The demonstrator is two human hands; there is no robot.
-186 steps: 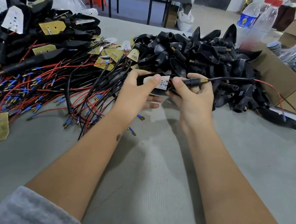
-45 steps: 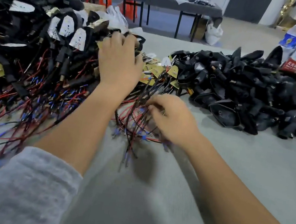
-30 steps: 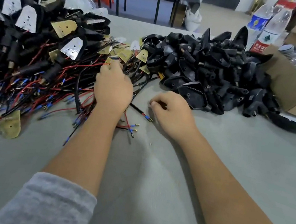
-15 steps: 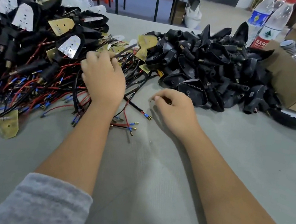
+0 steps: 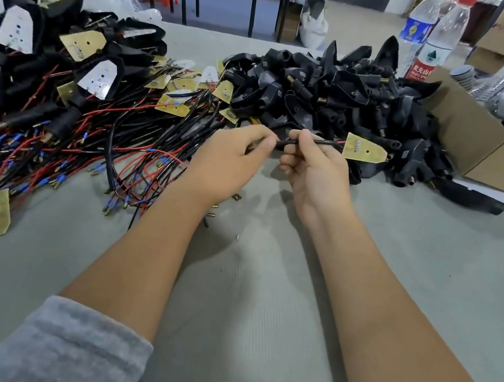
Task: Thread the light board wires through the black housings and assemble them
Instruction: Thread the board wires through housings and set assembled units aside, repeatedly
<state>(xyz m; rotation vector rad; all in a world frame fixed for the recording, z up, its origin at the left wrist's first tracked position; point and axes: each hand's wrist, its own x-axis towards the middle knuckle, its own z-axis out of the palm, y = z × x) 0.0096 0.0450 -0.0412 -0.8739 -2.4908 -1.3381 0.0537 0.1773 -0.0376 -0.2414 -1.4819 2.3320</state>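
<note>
From the head view, the right hand [image 5: 317,168] pinches the black-sleeved wires [image 5: 307,143] of a yellow light board [image 5: 364,148], which sticks out to its right, raised in front of the heap of black housings [image 5: 332,94]. The left hand [image 5: 232,158] pinches the same wires just to the left, fingers curled, close beside the right hand. Loose boards with red and black wires [image 5: 93,139] lie on the grey table [image 5: 261,291] at left. A cardboard box [image 5: 488,152] at right holds white parts; two water bottles [image 5: 432,44] stand behind the housings.
</note>
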